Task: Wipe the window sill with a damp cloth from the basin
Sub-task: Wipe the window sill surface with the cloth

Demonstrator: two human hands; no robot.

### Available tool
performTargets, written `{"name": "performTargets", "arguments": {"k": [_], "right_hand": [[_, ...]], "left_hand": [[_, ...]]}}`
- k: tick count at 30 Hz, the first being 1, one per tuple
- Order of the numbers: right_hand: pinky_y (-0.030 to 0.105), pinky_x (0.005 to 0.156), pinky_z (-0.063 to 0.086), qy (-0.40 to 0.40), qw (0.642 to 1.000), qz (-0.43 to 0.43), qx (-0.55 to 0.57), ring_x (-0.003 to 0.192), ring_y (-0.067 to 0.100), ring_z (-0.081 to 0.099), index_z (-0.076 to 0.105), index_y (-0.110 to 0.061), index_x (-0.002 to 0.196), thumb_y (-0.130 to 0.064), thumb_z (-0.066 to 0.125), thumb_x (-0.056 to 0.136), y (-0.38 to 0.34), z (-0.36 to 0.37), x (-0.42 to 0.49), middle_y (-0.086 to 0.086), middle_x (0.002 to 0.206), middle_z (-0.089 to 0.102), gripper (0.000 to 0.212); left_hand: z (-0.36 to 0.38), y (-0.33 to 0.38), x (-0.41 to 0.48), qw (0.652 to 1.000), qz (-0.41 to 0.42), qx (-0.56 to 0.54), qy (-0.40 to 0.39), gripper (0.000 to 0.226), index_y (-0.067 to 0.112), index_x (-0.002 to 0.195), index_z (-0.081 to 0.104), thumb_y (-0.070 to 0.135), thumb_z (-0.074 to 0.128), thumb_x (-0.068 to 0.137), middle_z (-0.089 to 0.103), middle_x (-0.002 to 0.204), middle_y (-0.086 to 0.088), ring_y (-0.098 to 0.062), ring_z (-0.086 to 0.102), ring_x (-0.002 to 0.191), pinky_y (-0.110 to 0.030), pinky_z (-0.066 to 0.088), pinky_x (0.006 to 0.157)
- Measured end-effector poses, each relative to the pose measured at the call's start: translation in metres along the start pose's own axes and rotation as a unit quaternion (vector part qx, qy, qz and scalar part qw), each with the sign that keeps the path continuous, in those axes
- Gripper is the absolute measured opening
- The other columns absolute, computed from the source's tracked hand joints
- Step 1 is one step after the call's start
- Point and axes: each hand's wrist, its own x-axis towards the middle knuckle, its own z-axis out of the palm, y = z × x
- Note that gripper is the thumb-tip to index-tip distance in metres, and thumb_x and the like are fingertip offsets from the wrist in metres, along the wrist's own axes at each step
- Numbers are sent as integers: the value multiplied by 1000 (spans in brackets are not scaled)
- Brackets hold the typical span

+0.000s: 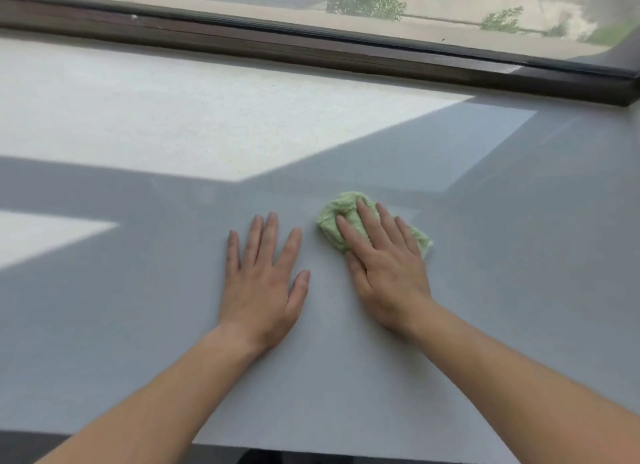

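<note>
Now, step: wiping underway, centre frame.
Right hand (384,263): flat, pressing green cloth (341,218) onto sill (519,256).
Left hand (265,276): spread, bracing.
Next: probably sweep toward unwiped sunlit upper left.

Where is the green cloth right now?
The green cloth lies bunched on the window sill, right of centre in the head view, pressed under the right hand, just beside the flat left hand.

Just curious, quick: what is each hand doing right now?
Left hand: open, flat on the window sill, empty.
Right hand: open, pressing the green cloth.
</note>
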Motion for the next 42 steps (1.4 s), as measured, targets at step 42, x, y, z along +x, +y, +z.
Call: {"name": "performTargets", "arguments": {"k": [42], "right_hand": [[40, 124, 6, 17, 1000, 16, 5, 153, 23, 11, 31, -39, 152, -27, 42, 99, -13, 12, -172, -6, 165, 16, 55]], "left_hand": [[-4, 26, -47, 993, 77, -87, -5, 60, 27, 152, 32, 48, 23, 97, 9, 166, -7, -19, -2, 153, -39, -14, 120]]}}
